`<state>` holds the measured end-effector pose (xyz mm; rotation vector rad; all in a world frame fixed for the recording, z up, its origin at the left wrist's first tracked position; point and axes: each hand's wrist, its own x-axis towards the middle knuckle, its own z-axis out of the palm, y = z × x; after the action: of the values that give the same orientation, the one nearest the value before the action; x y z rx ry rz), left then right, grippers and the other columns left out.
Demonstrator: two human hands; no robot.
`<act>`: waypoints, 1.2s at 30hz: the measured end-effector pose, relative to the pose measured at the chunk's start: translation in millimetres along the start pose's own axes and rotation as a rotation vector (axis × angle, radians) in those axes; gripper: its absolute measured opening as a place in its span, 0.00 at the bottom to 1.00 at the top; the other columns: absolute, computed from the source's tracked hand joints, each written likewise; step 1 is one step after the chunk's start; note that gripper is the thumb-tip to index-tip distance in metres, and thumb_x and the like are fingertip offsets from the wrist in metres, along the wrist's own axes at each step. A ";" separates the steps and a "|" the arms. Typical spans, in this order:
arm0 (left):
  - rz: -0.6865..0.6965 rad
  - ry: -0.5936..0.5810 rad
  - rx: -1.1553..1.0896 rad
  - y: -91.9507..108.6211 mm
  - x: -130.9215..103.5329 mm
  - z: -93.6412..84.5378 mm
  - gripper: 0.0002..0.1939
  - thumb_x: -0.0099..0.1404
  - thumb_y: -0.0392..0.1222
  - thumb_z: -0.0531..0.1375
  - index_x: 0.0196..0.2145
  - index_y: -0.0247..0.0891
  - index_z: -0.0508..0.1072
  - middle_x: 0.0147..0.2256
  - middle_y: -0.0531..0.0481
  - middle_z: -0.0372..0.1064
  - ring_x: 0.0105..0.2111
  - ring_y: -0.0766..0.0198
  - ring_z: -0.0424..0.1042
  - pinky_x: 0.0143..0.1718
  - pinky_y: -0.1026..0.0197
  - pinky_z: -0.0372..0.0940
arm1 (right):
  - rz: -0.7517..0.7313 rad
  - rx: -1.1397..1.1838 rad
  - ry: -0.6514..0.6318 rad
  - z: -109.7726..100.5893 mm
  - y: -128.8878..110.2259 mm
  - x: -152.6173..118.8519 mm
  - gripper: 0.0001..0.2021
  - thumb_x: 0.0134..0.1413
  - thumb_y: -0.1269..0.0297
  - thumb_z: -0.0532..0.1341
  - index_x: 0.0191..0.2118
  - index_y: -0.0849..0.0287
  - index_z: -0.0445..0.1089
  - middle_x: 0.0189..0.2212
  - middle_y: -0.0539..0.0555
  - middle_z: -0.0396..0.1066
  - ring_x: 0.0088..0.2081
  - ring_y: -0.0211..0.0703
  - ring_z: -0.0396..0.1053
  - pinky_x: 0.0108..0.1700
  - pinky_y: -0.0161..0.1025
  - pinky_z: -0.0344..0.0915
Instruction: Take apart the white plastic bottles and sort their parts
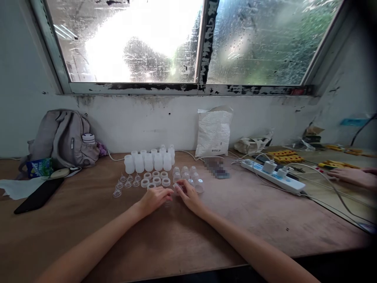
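So both bare hands are low over the wooden tabletop [235,224], fingertips pointing at each other with a narrow gap between them. Left hand [155,197] is palm-down, fingers loosely bent; there's a faint clear blur under them, and honestly I can't tell if they're gripping it or clear of it. Right hand [189,195] has thumb and index brought close together near some small see-through bit, but whether it's actually pinched I can't say.

Translucent screw rings [156,184] sit just beyond the left fingers, and the nearest one is partly covered by that hand. Further out, past the rings, milky baby bottles [148,163] stand upright in a tight block. Off to the left of the left fingers are clear bottle nipples [128,184], tips up, in short rows. Clear domed caps [199,186] are bunched right behind and beside the right fingers, nearest ones partly hidden by them.

Well left of the fingers: grey backpack [63,137] and black phone [39,196]. Straight past the right hand, a white padded bag [214,131] leans on the wall. Well to the right: white power strip [273,177], then a co-worker's blurry hand [350,175].
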<state>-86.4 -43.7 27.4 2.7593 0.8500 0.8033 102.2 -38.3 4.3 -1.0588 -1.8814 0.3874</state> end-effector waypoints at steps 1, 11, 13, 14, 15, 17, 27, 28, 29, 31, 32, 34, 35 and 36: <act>-0.030 -0.012 -0.056 1.5 1.8 5.0 0.11 0.62 0.44 0.51 0.41 0.40 0.67 0.35 0.50 0.70 0.36 0.62 0.68 0.38 0.61 0.61 | 0.015 0.014 0.020 -0.6 1.2 0.3 0.09 0.56 0.60 0.50 0.39 0.58 0.60 0.34 0.53 0.67 0.32 0.39 0.66 0.32 0.36 0.64; -0.234 0.032 -0.462 -15.8 -6.9 22.2 0.39 0.44 0.47 0.66 0.51 0.41 0.53 0.46 0.44 0.59 0.41 0.60 0.64 0.43 0.56 0.61 | -0.191 0.054 -0.067 -1.2 -18.0 -8.1 0.14 0.50 0.64 0.56 0.44 0.58 0.57 0.38 0.56 0.65 0.38 0.42 0.66 0.40 0.39 0.64; -0.228 0.043 -0.501 -15.6 -7.4 21.9 0.41 0.43 0.46 0.66 0.52 0.41 0.51 0.48 0.43 0.57 0.45 0.58 0.62 0.45 0.55 0.60 | -0.250 0.023 -0.170 0.3 -20.0 -9.3 0.17 0.49 0.65 0.57 0.45 0.58 0.56 0.40 0.56 0.64 0.41 0.43 0.64 0.43 0.40 0.62; -0.223 0.045 -0.513 -14.8 -7.5 21.2 0.42 0.43 0.45 0.66 0.53 0.42 0.50 0.50 0.43 0.55 0.47 0.57 0.60 0.47 0.55 0.59 | -0.269 0.004 -0.222 1.4 -19.6 -9.6 0.18 0.48 0.65 0.57 0.46 0.58 0.56 0.42 0.57 0.64 0.43 0.44 0.63 0.45 0.41 0.61; -0.215 0.044 -0.516 -13.8 -7.6 20.2 0.42 0.43 0.44 0.66 0.53 0.42 0.50 0.50 0.43 0.54 0.48 0.56 0.59 0.48 0.54 0.58 | -0.279 -0.017 -0.266 2.4 -18.5 -9.7 0.19 0.48 0.66 0.58 0.47 0.58 0.56 0.43 0.57 0.64 0.44 0.45 0.63 0.46 0.42 0.60; -0.194 0.023 -0.512 -11.4 -7.8 17.2 0.42 0.44 0.43 0.66 0.54 0.42 0.50 0.52 0.43 0.53 0.50 0.55 0.57 0.50 0.53 0.55 | -0.271 -0.057 -0.318 3.9 -15.5 -9.6 0.20 0.47 0.66 0.58 0.47 0.58 0.55 0.44 0.57 0.63 0.46 0.47 0.62 0.47 0.44 0.58; -0.210 -0.047 -0.523 -9.2 -8.7 13.2 0.42 0.45 0.45 0.65 0.55 0.40 0.50 0.47 0.43 0.59 0.47 0.56 0.61 0.49 0.53 0.56 | -0.226 -0.026 -0.330 0.8 -15.6 -6.6 0.13 0.50 0.64 0.56 0.43 0.58 0.62 0.40 0.56 0.63 0.43 0.45 0.62 0.45 0.42 0.58; -0.212 -0.053 -0.521 -9.0 -8.6 13.2 0.40 0.47 0.45 0.64 0.55 0.40 0.50 0.47 0.43 0.59 0.47 0.56 0.61 0.49 0.53 0.56 | -0.218 -0.029 -0.311 1.6 -15.0 -6.2 0.11 0.50 0.65 0.56 0.41 0.58 0.64 0.39 0.56 0.63 0.41 0.44 0.62 0.44 0.41 0.59; -0.213 -0.058 -0.520 -8.4 -8.5 13.0 0.39 0.48 0.45 0.64 0.54 0.40 0.51 0.46 0.43 0.60 0.47 0.57 0.61 0.49 0.53 0.56 | -0.212 -0.027 -0.293 2.5 -14.1 -5.8 0.08 0.50 0.65 0.56 0.38 0.58 0.65 0.37 0.56 0.63 0.40 0.43 0.63 0.43 0.40 0.60; -0.213 -0.070 -0.522 -6.5 -8.0 11.7 0.36 0.49 0.44 0.63 0.54 0.40 0.52 0.46 0.44 0.61 0.46 0.57 0.62 0.48 0.54 0.57 | -0.201 -0.008 -0.264 4.2 -12.1 -5.1 0.05 0.50 0.66 0.56 0.34 0.59 0.67 0.35 0.55 0.63 0.38 0.42 0.63 0.41 0.38 0.60; -0.212 -0.073 -0.524 -5.2 -7.6 10.7 0.35 0.50 0.44 0.63 0.54 0.40 0.53 0.46 0.44 0.62 0.45 0.58 0.63 0.47 0.55 0.58 | -0.191 0.008 -0.249 4.8 -11.3 -4.9 0.05 0.50 0.66 0.56 0.33 0.59 0.67 0.34 0.55 0.63 0.37 0.41 0.63 0.40 0.37 0.60; -0.222 -0.059 -0.523 -2.1 -6.7 8.5 0.31 0.51 0.43 0.62 0.52 0.40 0.56 0.45 0.45 0.63 0.44 0.59 0.63 0.46 0.57 0.58 | -0.149 0.039 -0.210 5.3 -10.6 -4.6 0.05 0.51 0.66 0.55 0.31 0.59 0.67 0.31 0.53 0.63 0.34 0.39 0.62 0.36 0.36 0.59; -0.234 -0.046 -0.517 -0.7 -6.1 7.5 0.28 0.52 0.44 0.61 0.50 0.40 0.59 0.45 0.46 0.63 0.43 0.60 0.64 0.45 0.58 0.59 | -0.118 0.056 -0.190 5.4 -10.5 -4.5 0.05 0.52 0.66 0.55 0.31 0.60 0.66 0.30 0.52 0.63 0.31 0.38 0.62 0.34 0.35 0.59; -0.252 -0.035 -0.508 0.6 -5.3 6.8 0.24 0.53 0.44 0.60 0.48 0.39 0.61 0.43 0.47 0.64 0.42 0.61 0.64 0.43 0.60 0.59 | -0.081 0.079 -0.172 5.6 -10.6 -4.4 0.05 0.52 0.65 0.54 0.31 0.60 0.66 0.28 0.52 0.63 0.29 0.37 0.61 0.32 0.34 0.58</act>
<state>-86.3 -47.0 19.4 2.1703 0.8277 0.7887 93.0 -47.1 5.6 -0.9172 -2.0364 0.5154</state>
